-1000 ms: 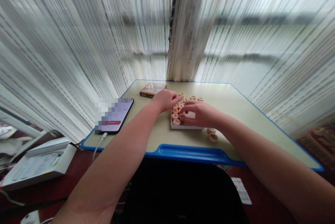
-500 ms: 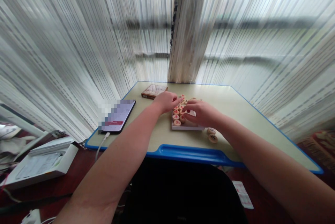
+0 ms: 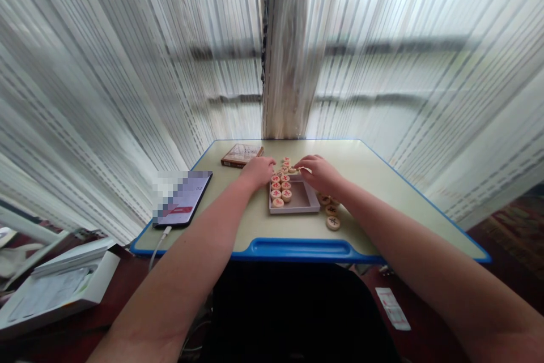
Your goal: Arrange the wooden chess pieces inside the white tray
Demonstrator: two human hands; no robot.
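Head view shows me a blue-edged desk (image 3: 382, 182) with a phone (image 3: 182, 197) at its left and a shallow white box (image 3: 302, 204) in the middle, round wooden chess pieces (image 3: 280, 190) filling its left side and more loose ones (image 3: 332, 222) lying right of it. I'd steady the box with my left hand (image 3: 258, 171), fingers curled loosely at its far left corner. My right hand (image 3: 319, 173), fingertips pinched narrow over a far loose piece, should set each disc flat beside the last.
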